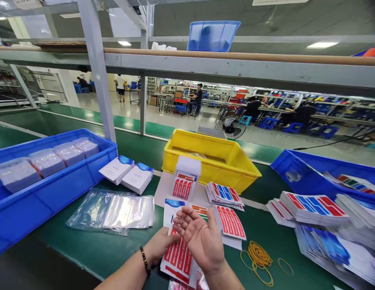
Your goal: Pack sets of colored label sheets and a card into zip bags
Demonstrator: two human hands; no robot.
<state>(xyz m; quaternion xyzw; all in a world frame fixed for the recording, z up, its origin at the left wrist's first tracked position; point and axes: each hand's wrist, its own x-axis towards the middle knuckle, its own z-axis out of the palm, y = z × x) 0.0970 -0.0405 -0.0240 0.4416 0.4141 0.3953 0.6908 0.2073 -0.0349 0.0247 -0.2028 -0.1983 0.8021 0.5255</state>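
Note:
My left hand (159, 245), with a beaded bracelet at the wrist, pinches a red-and-white label sheet (179, 259) against a white booklet with a blue top edge (173, 203). Palm turned up, my right hand (204, 241) is open over the right side of these sheets, its fingers spread and holding nothing. It hides part of them. Just beyond lie a fanned pile of red label sheets (231, 222) and a stack of red-and-blue striped label sheets (224, 195). A plastic-looking packet (202, 280) shows below the held sheets, partly covered.
Left are clear plastic bags (127, 211), booklet stacks (137, 177) and a blue bin (54, 181) of wrapped bundles. A yellow bin (211, 161) stands behind an upright label holder (184, 181). Right are rubber bands (259, 255), paper stacks (317, 209) and another blue bin (299, 161).

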